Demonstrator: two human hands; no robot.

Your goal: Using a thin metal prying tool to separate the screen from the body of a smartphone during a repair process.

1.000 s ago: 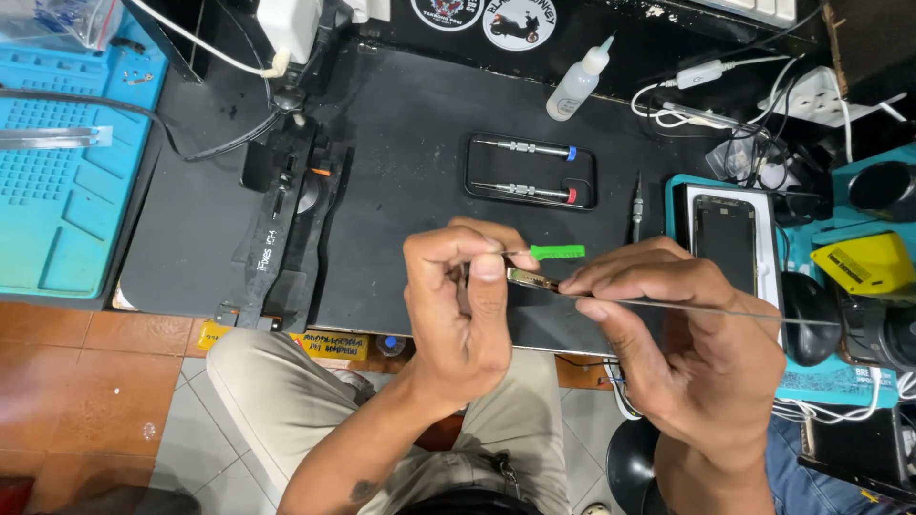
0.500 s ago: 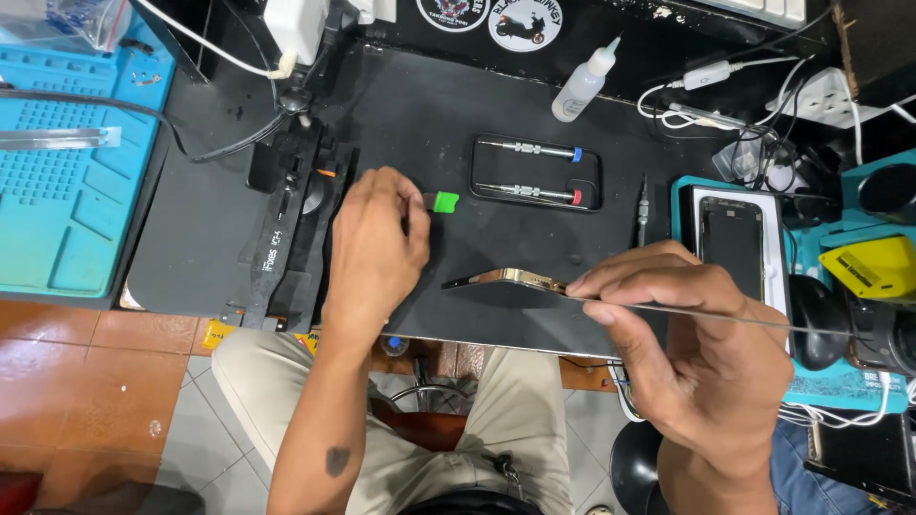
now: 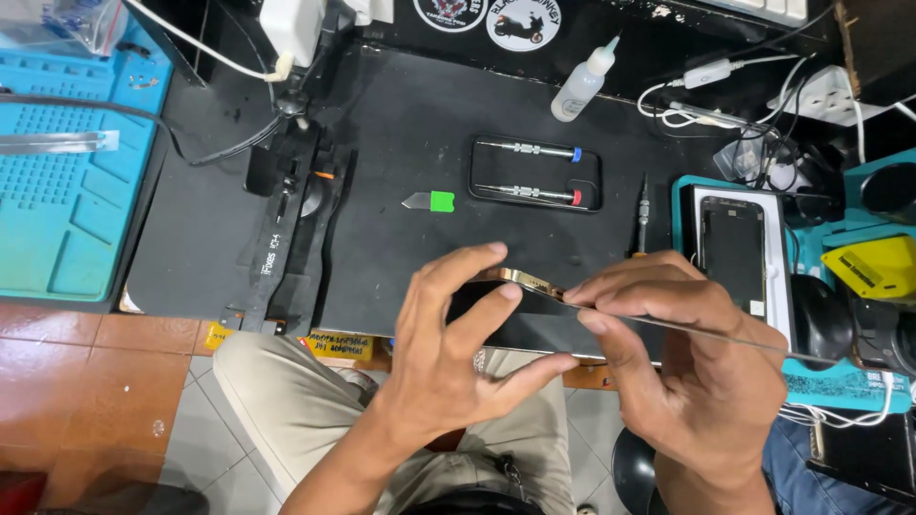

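A phone with a gold frame [image 3: 520, 286] is held edge-up over the front edge of the black work mat [image 3: 401, 124]. My left hand [image 3: 458, 353] grips it from below and the left, thumb and fingers wrapped around its dark face. My right hand [image 3: 687, 372] pinches a thin metal blade [image 3: 725, 334] whose tip meets the phone's right edge, while its long end sticks out to the right. A small pry tool with a green handle [image 3: 431, 201] lies loose on the mat, apart from both hands.
A black tray [image 3: 534, 175] holds two screwdrivers, and another screwdriver [image 3: 642, 215] lies to its right. A squeeze bottle [image 3: 582, 86] stands at the back. A second phone [image 3: 733, 253] rests in a white box on the right. A black clamp fixture [image 3: 291, 229] and a blue mat [image 3: 67, 191] sit on the left.
My left hand carried the green pry tool out to the mat, left it there, and came back to grip the phone. My right hand stayed on the phone's edge with the blade.
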